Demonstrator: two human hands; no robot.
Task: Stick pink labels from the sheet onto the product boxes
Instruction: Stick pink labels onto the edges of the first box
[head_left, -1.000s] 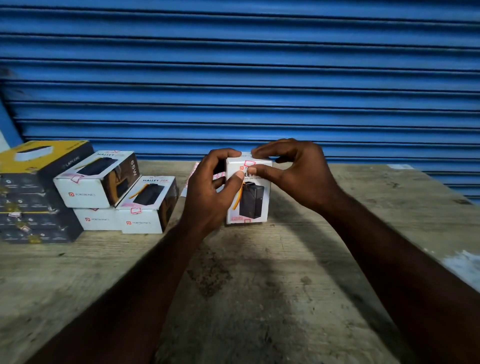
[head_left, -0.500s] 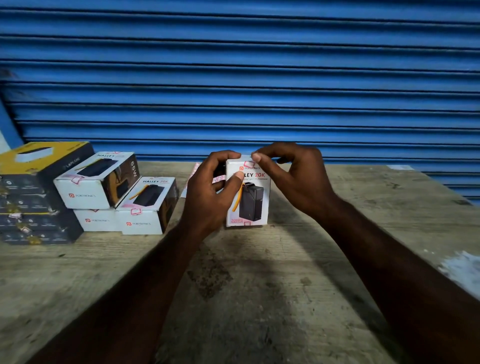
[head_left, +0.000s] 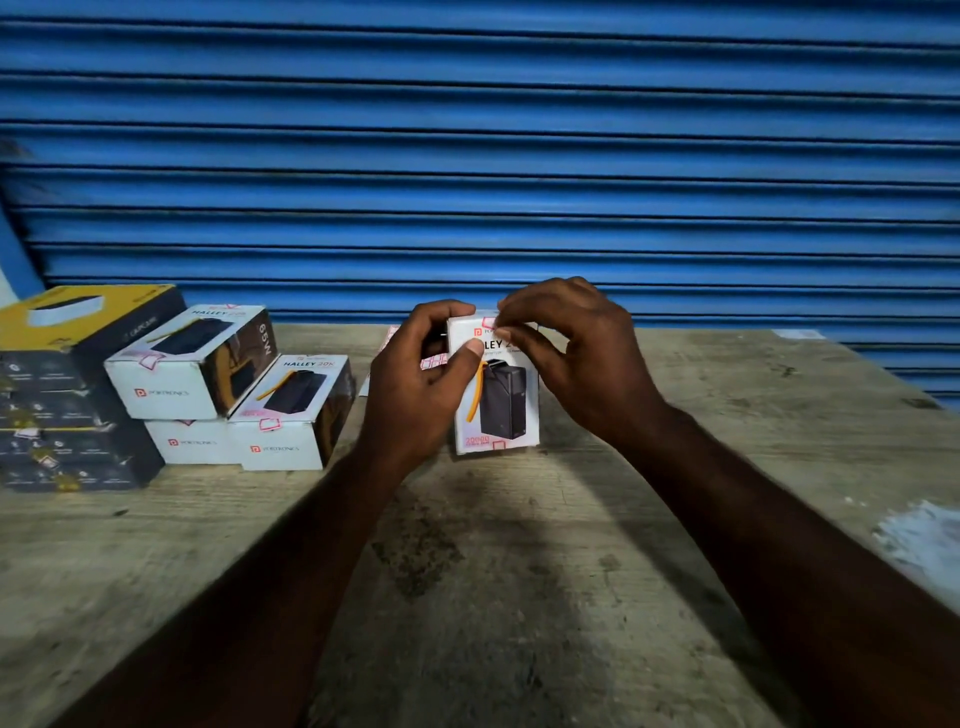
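So the product box (head_left: 506, 410) stood upright on the counter (head_left: 519, 571), left grip (head_left: 415, 379) wrapped round its side. Right grip (head_left: 576, 353) pinched a pink label (head_left: 491, 323) at the box's top front edge.

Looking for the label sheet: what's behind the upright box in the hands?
A pink-printed sheet lies on the table behind the box; the left hand covers most of it.

A box (head_left: 501, 410) stands upright mid-surface (head_left: 519, 597); stacked boxes (head_left: 208, 384) sit to its left; the label sheet (head_left: 435, 360) apparently lies behind it.
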